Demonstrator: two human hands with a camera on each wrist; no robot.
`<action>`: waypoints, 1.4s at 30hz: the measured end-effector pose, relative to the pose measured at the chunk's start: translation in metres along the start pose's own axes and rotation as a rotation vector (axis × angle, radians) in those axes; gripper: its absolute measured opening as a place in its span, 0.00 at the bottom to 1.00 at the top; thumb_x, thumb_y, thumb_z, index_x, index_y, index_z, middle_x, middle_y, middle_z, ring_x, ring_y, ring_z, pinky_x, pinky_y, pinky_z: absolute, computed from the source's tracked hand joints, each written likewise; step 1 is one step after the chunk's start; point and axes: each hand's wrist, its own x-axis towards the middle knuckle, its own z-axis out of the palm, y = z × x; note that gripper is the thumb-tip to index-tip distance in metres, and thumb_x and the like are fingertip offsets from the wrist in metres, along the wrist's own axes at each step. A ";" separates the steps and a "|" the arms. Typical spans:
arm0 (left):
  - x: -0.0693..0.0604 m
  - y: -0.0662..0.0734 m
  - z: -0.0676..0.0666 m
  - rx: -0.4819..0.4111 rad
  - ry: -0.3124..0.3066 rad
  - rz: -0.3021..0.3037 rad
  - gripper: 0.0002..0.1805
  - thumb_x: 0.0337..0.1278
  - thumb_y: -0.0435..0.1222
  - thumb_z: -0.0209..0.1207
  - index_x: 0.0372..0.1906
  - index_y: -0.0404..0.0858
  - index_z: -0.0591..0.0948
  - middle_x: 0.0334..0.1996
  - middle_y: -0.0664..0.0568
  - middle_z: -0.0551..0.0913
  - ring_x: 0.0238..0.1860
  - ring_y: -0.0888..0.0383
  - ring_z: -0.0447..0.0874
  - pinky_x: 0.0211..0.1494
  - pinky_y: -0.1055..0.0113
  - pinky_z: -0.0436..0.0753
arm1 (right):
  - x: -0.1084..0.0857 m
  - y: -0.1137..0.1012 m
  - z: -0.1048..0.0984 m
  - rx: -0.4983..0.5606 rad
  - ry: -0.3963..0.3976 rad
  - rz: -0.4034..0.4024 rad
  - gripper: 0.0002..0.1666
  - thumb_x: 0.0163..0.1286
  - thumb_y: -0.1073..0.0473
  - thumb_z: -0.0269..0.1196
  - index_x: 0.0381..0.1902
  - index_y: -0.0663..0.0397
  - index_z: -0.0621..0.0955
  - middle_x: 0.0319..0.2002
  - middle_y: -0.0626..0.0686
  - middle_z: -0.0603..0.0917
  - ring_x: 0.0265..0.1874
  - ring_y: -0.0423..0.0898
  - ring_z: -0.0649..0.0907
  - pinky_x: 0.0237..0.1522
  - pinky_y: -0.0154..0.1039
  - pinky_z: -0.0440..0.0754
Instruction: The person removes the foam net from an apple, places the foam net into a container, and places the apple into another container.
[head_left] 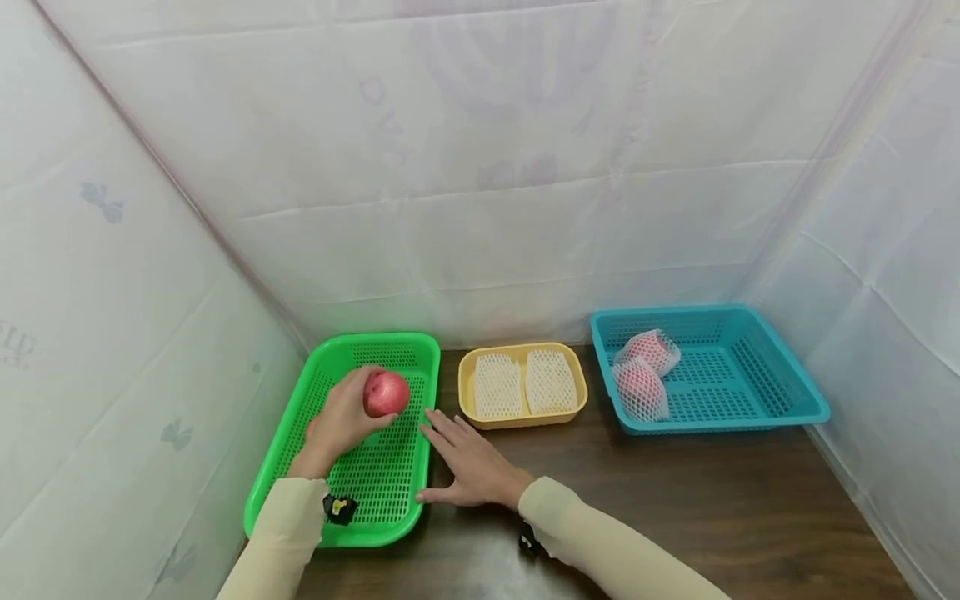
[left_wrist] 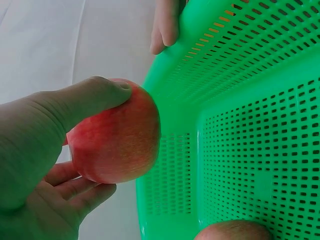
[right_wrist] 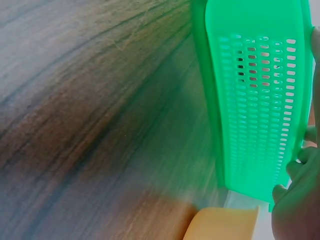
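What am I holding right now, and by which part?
Your left hand holds a red apple by its sides, between thumb and fingers; your right hand only touches the green basket.

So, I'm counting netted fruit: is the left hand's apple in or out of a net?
Out: the apple in the left hand shows bare red peel in two views.

Soft, even light — pale sheen on the tabletop
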 end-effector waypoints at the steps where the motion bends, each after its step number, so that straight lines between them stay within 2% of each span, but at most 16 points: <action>1: 0.000 0.000 0.000 0.000 -0.002 -0.001 0.39 0.43 0.32 0.80 0.63 0.32 0.75 0.56 0.37 0.80 0.53 0.40 0.81 0.51 0.39 0.83 | -0.001 0.000 -0.001 0.002 -0.005 0.004 0.63 0.67 0.21 0.55 0.84 0.50 0.49 0.84 0.49 0.38 0.82 0.47 0.47 0.79 0.51 0.50; 7: -0.001 -0.003 0.003 0.011 -0.025 -0.023 0.38 0.43 0.32 0.79 0.63 0.33 0.75 0.55 0.37 0.80 0.53 0.39 0.81 0.50 0.40 0.83 | -0.002 0.000 -0.004 -0.002 -0.012 0.014 0.61 0.67 0.21 0.56 0.83 0.51 0.51 0.84 0.50 0.39 0.82 0.48 0.49 0.79 0.53 0.52; 13: 0.001 -0.010 0.006 0.044 -0.082 -0.024 0.38 0.42 0.30 0.79 0.62 0.32 0.75 0.54 0.36 0.80 0.53 0.39 0.79 0.49 0.39 0.83 | -0.002 -0.001 -0.006 0.003 -0.034 0.020 0.61 0.68 0.21 0.54 0.83 0.50 0.51 0.84 0.50 0.38 0.82 0.47 0.48 0.79 0.51 0.49; 18: 0.008 -0.014 0.009 0.079 -0.146 -0.008 0.37 0.39 0.29 0.79 0.59 0.32 0.76 0.52 0.37 0.81 0.51 0.39 0.80 0.47 0.41 0.83 | -0.001 -0.001 -0.007 0.003 -0.043 0.019 0.61 0.68 0.21 0.54 0.84 0.50 0.50 0.83 0.50 0.38 0.82 0.49 0.48 0.79 0.52 0.49; 22: 0.013 -0.015 0.010 0.102 -0.218 -0.038 0.36 0.37 0.27 0.79 0.57 0.33 0.75 0.50 0.36 0.80 0.48 0.39 0.81 0.43 0.44 0.83 | 0.001 -0.001 -0.008 0.003 -0.053 0.012 0.60 0.68 0.21 0.53 0.84 0.49 0.49 0.83 0.49 0.37 0.82 0.50 0.48 0.79 0.52 0.49; 27: 0.017 -0.018 0.012 0.140 -0.286 -0.074 0.37 0.37 0.27 0.79 0.56 0.33 0.74 0.50 0.36 0.80 0.49 0.38 0.81 0.44 0.44 0.84 | 0.003 -0.002 -0.009 -0.017 -0.061 0.005 0.60 0.69 0.21 0.52 0.83 0.49 0.50 0.83 0.50 0.37 0.81 0.52 0.49 0.79 0.52 0.49; 42: 0.025 -0.023 0.019 0.195 -0.366 -0.139 0.36 0.40 0.28 0.79 0.58 0.36 0.74 0.52 0.36 0.79 0.52 0.38 0.79 0.45 0.45 0.83 | 0.005 -0.001 -0.010 -0.024 -0.058 0.008 0.60 0.68 0.20 0.52 0.84 0.48 0.50 0.83 0.50 0.39 0.82 0.51 0.49 0.79 0.51 0.48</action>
